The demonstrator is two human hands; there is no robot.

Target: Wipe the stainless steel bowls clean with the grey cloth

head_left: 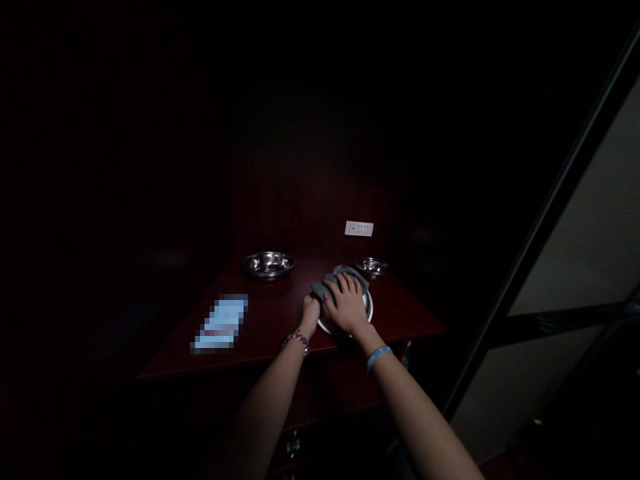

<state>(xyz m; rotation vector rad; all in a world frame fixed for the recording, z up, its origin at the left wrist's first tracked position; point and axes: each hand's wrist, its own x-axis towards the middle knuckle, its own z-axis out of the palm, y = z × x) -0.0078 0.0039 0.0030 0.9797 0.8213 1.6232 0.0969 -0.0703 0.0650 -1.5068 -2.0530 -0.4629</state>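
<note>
Deep shadow surrounds a dark red wooden desk [280, 310], its front edge running just nearer than the hands. Below them, under the desktop, a metal drawer handle [293, 443] catches some light. At the wrists are a beaded bracelet [299, 339] on the left and a blue wristband [379, 359] on the right. Both hands are close together at a round metal dish [371, 310] on the desk: the right hand [347, 310] lies spread over a gray cloth [324, 289] on the dish, while the left hand [311, 312] sits at its left side, fingers hidden, so I cannot tell whether it grips. Well to the left of the hands is a pixelated light-blue patch [225, 323]. Beyond the left hand, farther left, stands a wide metal bowl [269, 265]; just beyond the right hand, a smaller bowl [371, 268]. Behind that, a white socket plate [359, 229] is on the back wall [300, 213].
</note>
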